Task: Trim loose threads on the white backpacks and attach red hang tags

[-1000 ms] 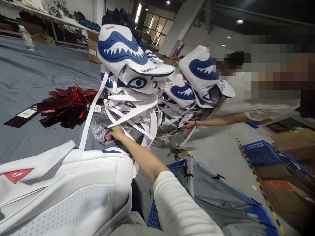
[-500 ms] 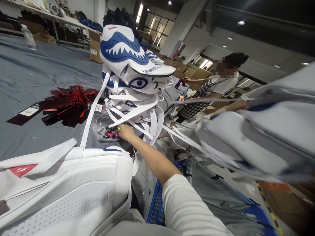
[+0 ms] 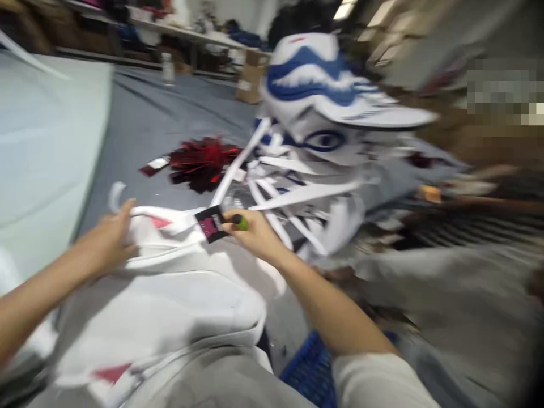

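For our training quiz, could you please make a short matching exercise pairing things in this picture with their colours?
Things:
1. Hang tag pinched in the right hand
2. Fanned pile of tags on the table
3. Bag under the left hand
4. Crate near the right forearm

Colours:
A. white
B. blue
C. black and pink
D. dark red

Pairs: 1-C, 2-D, 3-A, 4-B
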Demonstrator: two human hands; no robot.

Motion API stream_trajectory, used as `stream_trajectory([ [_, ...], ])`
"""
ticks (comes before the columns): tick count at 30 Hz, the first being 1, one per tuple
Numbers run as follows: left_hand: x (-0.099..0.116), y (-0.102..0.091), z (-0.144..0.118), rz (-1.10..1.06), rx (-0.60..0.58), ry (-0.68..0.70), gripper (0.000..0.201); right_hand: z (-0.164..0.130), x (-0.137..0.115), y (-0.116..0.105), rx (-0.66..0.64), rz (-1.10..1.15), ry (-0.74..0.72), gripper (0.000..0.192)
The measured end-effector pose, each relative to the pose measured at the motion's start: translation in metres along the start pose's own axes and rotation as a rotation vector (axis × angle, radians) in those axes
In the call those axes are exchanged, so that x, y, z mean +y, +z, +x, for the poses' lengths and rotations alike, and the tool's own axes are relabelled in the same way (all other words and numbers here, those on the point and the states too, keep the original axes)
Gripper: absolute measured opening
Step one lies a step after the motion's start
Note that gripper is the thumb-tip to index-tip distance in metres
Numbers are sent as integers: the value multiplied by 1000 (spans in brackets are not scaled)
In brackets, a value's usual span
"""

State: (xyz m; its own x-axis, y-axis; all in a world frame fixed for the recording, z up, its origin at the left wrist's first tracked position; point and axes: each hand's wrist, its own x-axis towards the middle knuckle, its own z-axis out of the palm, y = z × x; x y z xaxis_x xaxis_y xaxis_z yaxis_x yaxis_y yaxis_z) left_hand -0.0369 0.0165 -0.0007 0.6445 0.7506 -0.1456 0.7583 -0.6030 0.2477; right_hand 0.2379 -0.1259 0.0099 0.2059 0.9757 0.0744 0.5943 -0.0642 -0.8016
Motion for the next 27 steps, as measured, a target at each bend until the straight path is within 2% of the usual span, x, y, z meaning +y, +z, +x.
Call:
stream_trajectory([
  [1, 1, 1, -3, 35, -74, -81, 89, 5, -5, 12, -2, -15, -8, 10],
  [5, 5, 3, -2, 27, -66, -161, 92, 25, -14, 45, -84, -172, -115, 12],
  [7, 8, 1, -3, 5, -61, -163, 91, 31, -19, 54, -124, -311, -220, 21],
  [9, 12, 1, -6, -24, -58, -148, 92, 32, -26, 60, -161, -469, -291, 38],
  [11, 12, 0, -9, -52, -58, -131, 94, 32, -34, 67, -266, -602, -285, 48],
  [13, 7, 0, -12, -92, -55, -118, 92, 33, -40, 76, -422, -704, -236, 43],
  [15, -2, 2, -17, -178, -27, -84, 83, 36, -44, 87, -544, -798, -203, 34],
  [17, -14, 7, -27, -290, 10, 8, 81, 40, -45, 98, -598, -868, -201, 29],
  [21, -35, 28, -47, -354, 107, 250, 110, 46, -49, 112, -662, -933, -282, 25],
  [24, -38, 43, -52, -308, 219, 270, 108, 42, -58, 113, -719, -979, -328, 25],
  [27, -38, 49, -49, -315, 259, 247, 112, 38, -65, 112, -666, -994, -319, 26],
])
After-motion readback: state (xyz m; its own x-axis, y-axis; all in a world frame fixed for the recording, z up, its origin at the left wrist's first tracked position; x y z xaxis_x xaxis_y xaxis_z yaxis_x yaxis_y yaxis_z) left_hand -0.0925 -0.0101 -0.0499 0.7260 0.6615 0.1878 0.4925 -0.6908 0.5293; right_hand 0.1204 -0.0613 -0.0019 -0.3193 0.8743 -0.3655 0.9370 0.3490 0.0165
